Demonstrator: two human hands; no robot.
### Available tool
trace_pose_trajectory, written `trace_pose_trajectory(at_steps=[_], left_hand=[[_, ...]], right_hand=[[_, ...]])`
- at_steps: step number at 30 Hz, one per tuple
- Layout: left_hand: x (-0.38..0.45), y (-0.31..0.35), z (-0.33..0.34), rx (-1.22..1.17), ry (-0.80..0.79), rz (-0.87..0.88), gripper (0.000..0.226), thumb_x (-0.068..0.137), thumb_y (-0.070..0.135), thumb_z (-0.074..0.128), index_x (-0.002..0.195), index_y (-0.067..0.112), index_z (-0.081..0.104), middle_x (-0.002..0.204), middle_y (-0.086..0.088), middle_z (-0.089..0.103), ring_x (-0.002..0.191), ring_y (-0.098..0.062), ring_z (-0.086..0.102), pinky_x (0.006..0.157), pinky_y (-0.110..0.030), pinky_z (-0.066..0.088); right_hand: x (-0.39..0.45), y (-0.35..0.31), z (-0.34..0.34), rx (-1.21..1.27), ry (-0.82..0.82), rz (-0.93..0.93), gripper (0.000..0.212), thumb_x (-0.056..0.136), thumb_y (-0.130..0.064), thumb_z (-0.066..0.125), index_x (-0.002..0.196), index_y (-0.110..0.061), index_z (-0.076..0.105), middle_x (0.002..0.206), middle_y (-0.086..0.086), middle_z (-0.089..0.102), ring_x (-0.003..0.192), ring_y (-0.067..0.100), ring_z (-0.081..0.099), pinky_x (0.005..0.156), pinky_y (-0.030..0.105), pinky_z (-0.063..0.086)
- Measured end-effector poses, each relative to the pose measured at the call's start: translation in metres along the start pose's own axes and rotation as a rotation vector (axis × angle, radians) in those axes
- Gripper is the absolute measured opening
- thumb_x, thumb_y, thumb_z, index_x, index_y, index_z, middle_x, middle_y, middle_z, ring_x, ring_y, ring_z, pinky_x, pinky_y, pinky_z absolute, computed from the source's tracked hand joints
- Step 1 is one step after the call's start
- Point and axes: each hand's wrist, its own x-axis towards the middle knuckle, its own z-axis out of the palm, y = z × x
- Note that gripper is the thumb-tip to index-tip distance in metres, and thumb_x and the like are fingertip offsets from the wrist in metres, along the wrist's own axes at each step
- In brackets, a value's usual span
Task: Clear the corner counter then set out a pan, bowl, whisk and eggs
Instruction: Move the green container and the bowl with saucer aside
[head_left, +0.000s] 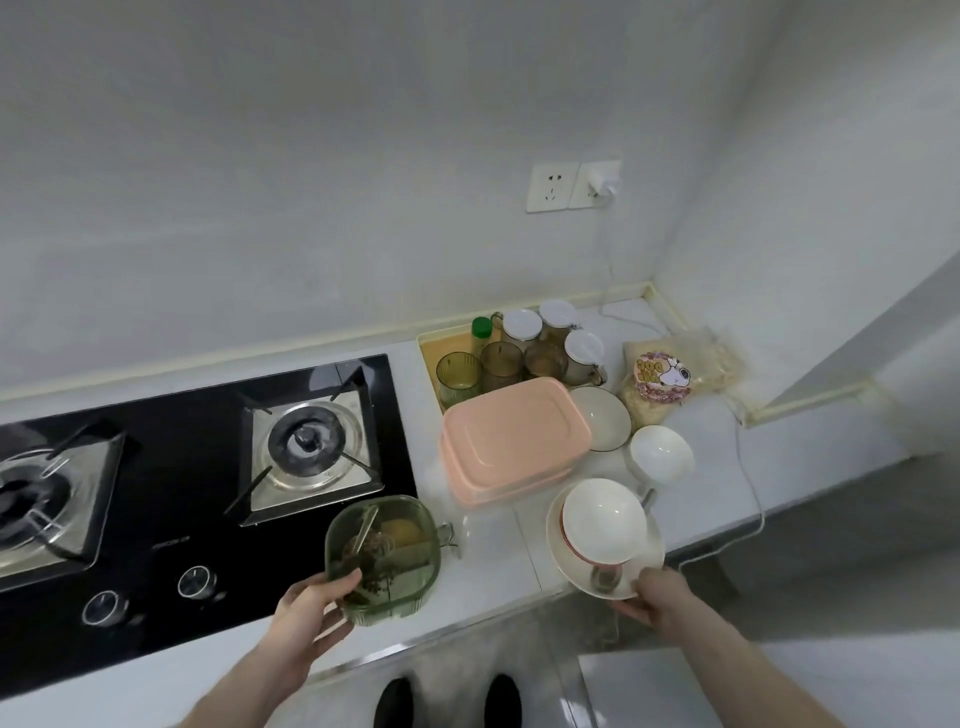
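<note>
The green bowl (382, 556), carrying a whisk (363, 540) and what looks like an egg, is sitting at the counter's front edge; the left hand (306, 623) is gripping its near rim. The right hand (657, 597) is holding the stacked plate (582, 577), probably lifting it clear of the counter (488, 566) to make room.

The container (382, 558) sat at the table's (488, 545) front edge, its near rim under the left hand's fingers (340, 584), with the stove (197, 467) to their left. A plate (605, 551) carrying a bowl (602, 519) lay just beyond the right hand's fingers (647, 590). Farther back from both stood a lidded box (514, 441), two bowls (602, 418) to its right, and a tray (431, 348) of jars (522, 325) behind it.
</note>
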Motion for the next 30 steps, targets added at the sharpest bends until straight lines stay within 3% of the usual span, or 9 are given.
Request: trace_pose_trajectory(at_steps=[2,8,12,15,17,22,24,27,30], left_hand=[[-0.001,-0.005,0.007,-0.019,0.009,-0.012,0.073,0.068,0.029,0.092,0.131,0.012,0.059,0.118,-0.01,0.074,0.111,-0.028,0.069,0.082,-0.038,0.061],[-0.003,-0.02,0.026,-0.055,0.03,0.0,0.074,0.064,0.033,0.092,0.129,0.012,0.062,0.117,-0.009,0.075,0.11,-0.027,0.07,0.089,-0.039,0.059],[-0.003,-0.028,0.039,-0.081,0.049,0.006,0.066,0.071,0.028,0.09,0.128,0.01,0.062,0.116,-0.01,0.075,0.11,-0.028,0.07,0.089,-0.04,0.059],[-0.003,-0.035,0.047,-0.095,0.068,0.002,0.065,0.072,0.029,0.09,0.128,0.01,0.061,0.115,-0.011,0.076,0.111,-0.029,0.07,0.084,-0.041,0.061],[-0.003,-0.039,0.052,-0.104,0.064,0.004,0.066,0.073,0.028,0.089,0.129,0.01,0.059,0.114,-0.011,0.076,0.11,-0.03,0.07,0.084,-0.042,0.061],[-0.004,-0.049,0.059,-0.116,0.041,0.021,0.069,0.072,0.028,0.09,0.131,0.009,0.059,0.114,-0.011,0.076,0.11,-0.031,0.071,0.091,-0.044,0.06],[-0.006,-0.053,0.061,-0.127,0.015,0.016,0.079,0.065,0.03,0.093,0.132,0.009,0.056,0.115,-0.012,0.076,0.108,-0.03,0.073,0.09,-0.044,0.061],[-0.012,-0.057,0.069,-0.129,-0.007,0.025,0.074,0.072,0.024,0.09,0.134,0.007,0.054,0.114,-0.012,0.076,0.105,-0.029,0.074,0.088,-0.043,0.061],[-0.021,-0.06,0.083,-0.101,0.013,0.034,0.068,0.072,0.022,0.09,0.13,0.007,0.056,0.109,-0.011,0.077,0.106,-0.032,0.073,0.09,-0.042,0.059]], right_hand=[[0.005,-0.006,-0.001,-0.001,-0.021,0.004,0.041,0.091,0.015,0.054,0.13,0.002,0.053,0.124,0.026,0.063,0.108,0.044,0.064,0.052,0.048,0.061],[0.009,-0.022,-0.003,0.014,-0.083,-0.006,0.035,0.091,0.016,0.052,0.121,-0.004,0.051,0.117,0.02,0.06,0.092,0.036,0.062,0.05,0.044,0.061],[0.02,-0.027,-0.004,0.001,-0.148,0.018,0.033,0.091,0.016,0.054,0.118,-0.003,0.051,0.102,0.017,0.064,0.086,0.033,0.062,0.086,0.053,0.059],[0.024,-0.029,-0.007,-0.01,-0.179,0.03,0.04,0.087,0.019,0.057,0.121,-0.003,0.052,0.097,0.016,0.062,0.089,0.035,0.062,0.094,0.055,0.055],[0.024,-0.03,-0.008,-0.016,-0.18,0.029,0.043,0.085,0.02,0.059,0.121,-0.003,0.052,0.103,0.016,0.062,0.094,0.035,0.061,0.088,0.053,0.059],[0.019,-0.034,-0.01,-0.05,-0.144,0.017,0.034,0.09,0.02,0.052,0.118,0.0,0.051,0.117,0.018,0.057,0.094,0.036,0.06,0.047,0.037,0.061],[0.023,-0.036,-0.012,-0.044,-0.135,0.009,0.033,0.091,0.019,0.051,0.118,0.001,0.051,0.118,0.018,0.056,0.085,0.035,0.062,0.048,0.037,0.061],[0.038,-0.035,-0.012,-0.034,-0.11,0.001,0.043,0.091,0.019,0.054,0.132,0.006,0.051,0.131,0.021,0.058,0.11,0.042,0.062,0.059,0.041,0.064],[0.048,-0.033,-0.011,-0.018,-0.085,-0.008,0.049,0.089,0.019,0.057,0.135,0.004,0.052,0.135,0.023,0.058,0.12,0.044,0.058,0.046,0.038,0.06]])
